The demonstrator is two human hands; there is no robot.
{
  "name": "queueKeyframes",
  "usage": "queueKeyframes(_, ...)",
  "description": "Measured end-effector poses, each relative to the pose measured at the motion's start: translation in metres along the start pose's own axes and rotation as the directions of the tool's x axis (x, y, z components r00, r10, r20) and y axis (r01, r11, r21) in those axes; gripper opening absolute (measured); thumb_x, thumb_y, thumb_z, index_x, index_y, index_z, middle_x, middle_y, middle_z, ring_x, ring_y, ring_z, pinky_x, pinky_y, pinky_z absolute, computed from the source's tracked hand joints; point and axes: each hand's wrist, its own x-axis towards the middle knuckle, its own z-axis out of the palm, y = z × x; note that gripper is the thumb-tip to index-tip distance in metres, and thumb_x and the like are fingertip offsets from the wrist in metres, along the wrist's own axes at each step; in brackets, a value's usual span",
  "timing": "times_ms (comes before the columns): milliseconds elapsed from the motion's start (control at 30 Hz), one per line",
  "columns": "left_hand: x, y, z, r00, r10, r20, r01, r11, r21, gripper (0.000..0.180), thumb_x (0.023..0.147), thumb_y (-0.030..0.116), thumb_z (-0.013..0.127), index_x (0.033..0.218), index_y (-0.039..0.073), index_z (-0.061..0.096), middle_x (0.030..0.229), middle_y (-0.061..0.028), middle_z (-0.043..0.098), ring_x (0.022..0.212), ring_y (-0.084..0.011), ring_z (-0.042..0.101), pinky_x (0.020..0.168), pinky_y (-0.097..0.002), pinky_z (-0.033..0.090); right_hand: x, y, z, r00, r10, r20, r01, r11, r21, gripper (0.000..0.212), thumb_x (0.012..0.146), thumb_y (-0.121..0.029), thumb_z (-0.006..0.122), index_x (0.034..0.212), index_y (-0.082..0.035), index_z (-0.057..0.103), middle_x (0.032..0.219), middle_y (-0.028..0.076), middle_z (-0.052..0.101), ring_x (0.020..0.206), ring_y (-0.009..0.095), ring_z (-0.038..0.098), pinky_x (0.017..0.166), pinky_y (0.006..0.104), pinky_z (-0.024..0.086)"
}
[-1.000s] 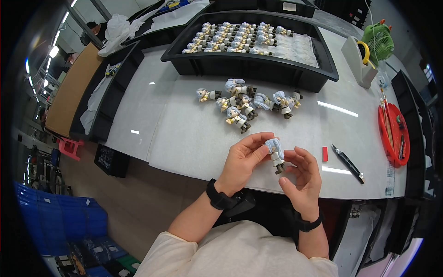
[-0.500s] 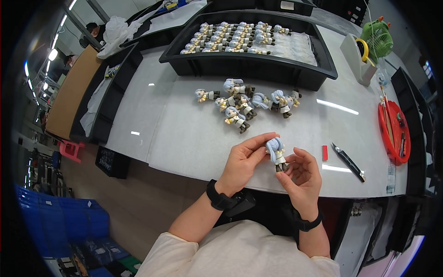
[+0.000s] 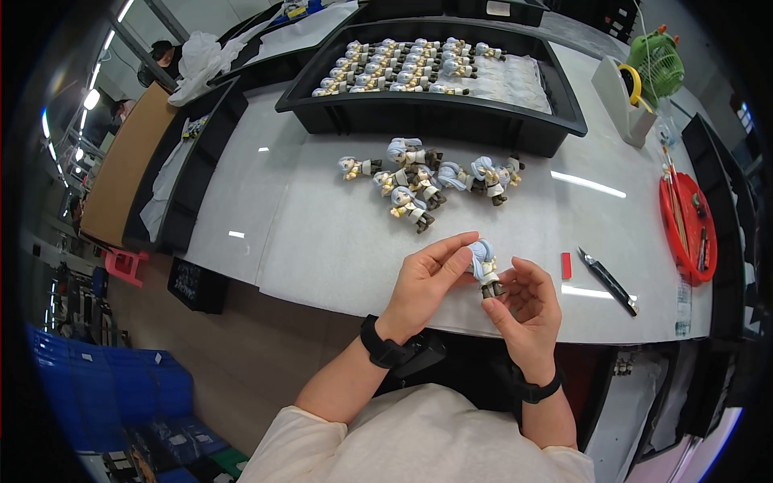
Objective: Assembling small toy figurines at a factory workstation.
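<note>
Between my two hands, over the table's near edge, is a small figurine (image 3: 485,268) with pale blue hair, a white outfit and dark boots. It is upright with the back of its hair toward me. My left hand (image 3: 437,272) grips the head and hair between thumb and fingers. Thumb and fingers of my right hand (image 3: 525,301) close around the boots. Farther off on the table lies a loose group of several similar figurines (image 3: 412,208), some overlapping. Right of my hands are a small red block (image 3: 566,266) and a craft knife (image 3: 607,281) with its blade bared.
A black tray (image 3: 435,125) with rows of figurines on white padding stands at the back. On the right are a red dish (image 3: 670,233) of brushes, a white tape holder (image 3: 620,105) and a green fan (image 3: 656,66). Another black tray (image 3: 193,185) borders the left side.
My left thumb has shifted up and over the figurine's hair, covering more of the head. My right hand keeps its place at the boots.
</note>
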Motion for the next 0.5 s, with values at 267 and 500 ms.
queueKeyframes(267,-0.0005,-0.0006,0.0010,0.999,0.042,0.002,-0.042,0.997,0.065,0.032,0.088,0.011,0.048,0.118,-0.001,0.047,0.114,-0.0112,0.053,0.098,-0.0147,0.054,0.083,-0.0293,0.045,-0.0005,0.0004,-0.0005,1.000,0.025,0.008,-0.025,1.000,-0.008,0.052,0.070,0.002,0.067,0.116,-0.001,0.043,0.099,0.008,0.052,0.087,0.013,0.056,0.066,0.0195,0.045)
queueKeyframes(500,-0.0006,0.0004,0.0025,0.997,0.075,0.012,-0.076,0.994,0.081,0.031,0.088,0.010,0.049,0.117,-0.001,0.048,0.115,-0.0109,0.053,0.098,-0.0132,0.053,0.082,-0.0268,0.045,-0.0007,0.0017,-0.0019,1.000,0.029,0.010,-0.029,1.000,-0.007,0.052,0.071,0.003,0.066,0.116,-0.001,0.043,0.100,0.008,0.052,0.088,0.014,0.056,0.069,0.0210,0.046)
